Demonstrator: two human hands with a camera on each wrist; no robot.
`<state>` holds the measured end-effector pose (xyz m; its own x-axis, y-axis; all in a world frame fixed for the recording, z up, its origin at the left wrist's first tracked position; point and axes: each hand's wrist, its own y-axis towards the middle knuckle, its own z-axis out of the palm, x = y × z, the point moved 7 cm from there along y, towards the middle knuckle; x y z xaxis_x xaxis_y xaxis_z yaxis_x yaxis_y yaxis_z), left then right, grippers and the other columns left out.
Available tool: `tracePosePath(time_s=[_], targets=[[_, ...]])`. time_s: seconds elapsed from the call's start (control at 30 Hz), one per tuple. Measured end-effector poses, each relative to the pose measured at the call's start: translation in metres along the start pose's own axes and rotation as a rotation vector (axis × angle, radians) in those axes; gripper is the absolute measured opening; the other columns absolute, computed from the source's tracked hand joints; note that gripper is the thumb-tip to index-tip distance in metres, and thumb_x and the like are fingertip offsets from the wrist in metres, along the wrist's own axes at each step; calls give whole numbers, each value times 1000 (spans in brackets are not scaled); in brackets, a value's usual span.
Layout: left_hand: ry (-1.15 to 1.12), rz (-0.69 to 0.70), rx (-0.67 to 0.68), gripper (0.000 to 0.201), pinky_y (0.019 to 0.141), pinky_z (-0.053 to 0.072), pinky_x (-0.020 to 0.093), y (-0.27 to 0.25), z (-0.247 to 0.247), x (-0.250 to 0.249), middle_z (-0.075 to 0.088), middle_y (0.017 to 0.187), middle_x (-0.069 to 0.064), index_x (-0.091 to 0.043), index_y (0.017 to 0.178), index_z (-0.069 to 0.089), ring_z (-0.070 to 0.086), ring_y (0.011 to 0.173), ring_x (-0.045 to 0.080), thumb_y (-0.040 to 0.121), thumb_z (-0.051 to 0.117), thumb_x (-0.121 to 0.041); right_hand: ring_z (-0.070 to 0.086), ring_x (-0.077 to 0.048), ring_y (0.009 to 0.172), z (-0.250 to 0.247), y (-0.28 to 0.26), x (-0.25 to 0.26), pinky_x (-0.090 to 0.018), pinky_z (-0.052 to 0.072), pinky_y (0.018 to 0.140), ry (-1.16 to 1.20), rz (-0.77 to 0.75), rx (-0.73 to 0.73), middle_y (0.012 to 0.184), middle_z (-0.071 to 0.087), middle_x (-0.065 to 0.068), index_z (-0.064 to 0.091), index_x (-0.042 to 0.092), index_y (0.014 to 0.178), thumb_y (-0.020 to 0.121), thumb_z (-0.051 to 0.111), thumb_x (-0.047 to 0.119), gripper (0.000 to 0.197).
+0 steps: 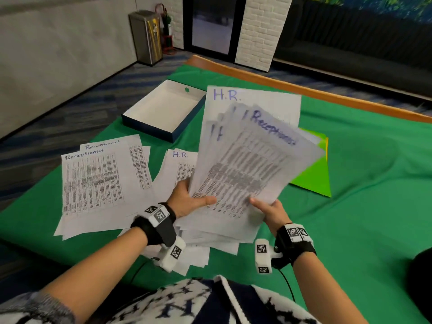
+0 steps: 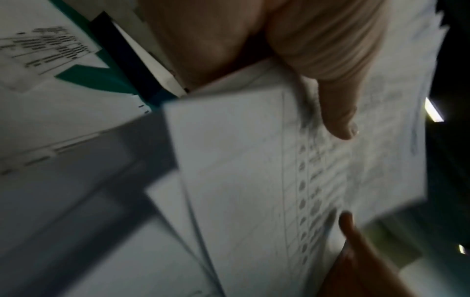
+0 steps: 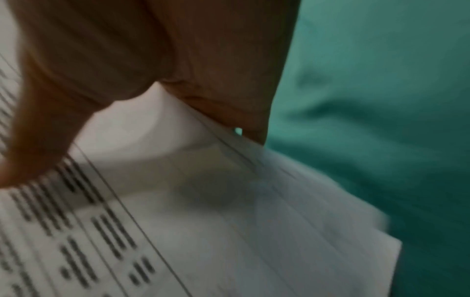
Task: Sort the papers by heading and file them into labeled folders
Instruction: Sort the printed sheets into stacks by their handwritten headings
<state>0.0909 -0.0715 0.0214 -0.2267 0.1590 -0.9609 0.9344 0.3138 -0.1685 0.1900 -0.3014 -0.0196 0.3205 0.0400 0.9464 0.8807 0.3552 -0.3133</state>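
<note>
White printed sheets, a fanned sheaf of papers with handwritten blue headings [image 1: 247,157], stand raised over the green cloth-covered tabletop [image 1: 374,183], and the whole coming move turns on how that sheaf lies against the flat white pile headed "Receptionist" [image 1: 93,181]. The sheaf's long axis runs up and away from the person, bottom edge low by the wrists, headings at the far top; its front sheet reads, as far as the blur allows, "Receptionist", with an "H.R." sheet showing behind it. The Receptionist pile lies to the left of the sheaf, beyond the smaller white pile headed "H.R." [image 1: 180,167], which sits just beside the sheaf's left edge. The left hand [image 1: 189,199] is therefore the nearer one to that pile, though it is the right hand [image 1: 268,212] that has the front sheet's lower right corner, thumb on top and fingers beneath in a pinch. The left hand's grip is clamped on the sheaf's lower left, thumb [image 2: 340,112] laid across the printed face, the other fingers hidden behind. Both forearms reach forward, wrists tipped up. To the right of the sheaf, partly under it, lies a bright green folder [image 1: 313,174]; beyond the Receptionist pile sits an open white box with dark sides [image 1: 163,108].
</note>
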Motion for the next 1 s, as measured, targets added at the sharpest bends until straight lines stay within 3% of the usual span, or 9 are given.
tracePosePath(time_s=[0.07,0.13,0.23,0.3,0.43,0.63,0.8,0.93,1.0], targets=[[71,-57,-11,67,93,49,33,3,2,11,64,103,-6,-24,105,57,61,97,9,50,86,-48,69,-17,78,8,2,14,-33,52,77,-24,-71,4,87,75,-3,70,7,90,59,86,19,37],[104,-49,-14,79,93,51,35,6,0,11,66,106,-4,-21,109,57,62,100,11,45,84,-60,69,-12,74,8,2,30,-29,55,75,-21,-143,-13,81,74,3,68,9,89,70,76,0,23],[114,94,-5,41,81,56,25,3,-6,-26,68,92,-8,-27,92,61,64,85,-6,59,85,-33,69,-10,75,1,5,43,-25,55,73,-33,-202,-10,80,74,5,68,13,88,65,77,0,28],[83,213,-40,38,72,53,13,-1,-13,-57,66,91,-12,-33,88,57,62,80,-14,64,83,-22,69,-11,78,3,4,50,-27,55,76,-58,-227,13,82,74,4,68,12,89,60,80,2,33],[9,359,-121,38,67,49,3,-7,-18,-97,63,87,-20,-37,87,56,61,79,-16,68,80,-15,69,-12,83,17,0,69,-28,56,80,-71,-335,31,85,74,5,68,16,90,65,76,-11,38],[-52,435,-123,34,71,55,15,-11,-25,-100,71,80,-20,-28,89,61,68,83,-1,69,78,-6,69,-10,76,21,-11,85,-24,55,70,7,-401,-11,80,74,6,69,16,84,66,76,-7,30],[-144,465,-176,39,74,57,25,-16,-30,-97,72,88,-15,-36,87,68,70,86,11,62,82,-9,69,-13,82,27,-17,92,-26,56,75,-21,-433,60,84,75,4,69,16,85,56,82,0,36],[-168,404,-145,38,78,54,20,-10,-27,-89,72,86,-15,-25,90,62,69,87,6,63,82,-6,69,-15,88,28,-12,73,-27,56,75,-64,-396,51,91,74,0,68,17,91,52,84,10,44],[-139,336,-159,29,72,53,15,-5,-26,-79,71,76,-15,-19,83,60,67,77,-3,67,80,-6,69,-15,91,27,-7,58,-26,56,75,-80,-330,70,96,72,-1,67,17,96,47,87,19,53]])
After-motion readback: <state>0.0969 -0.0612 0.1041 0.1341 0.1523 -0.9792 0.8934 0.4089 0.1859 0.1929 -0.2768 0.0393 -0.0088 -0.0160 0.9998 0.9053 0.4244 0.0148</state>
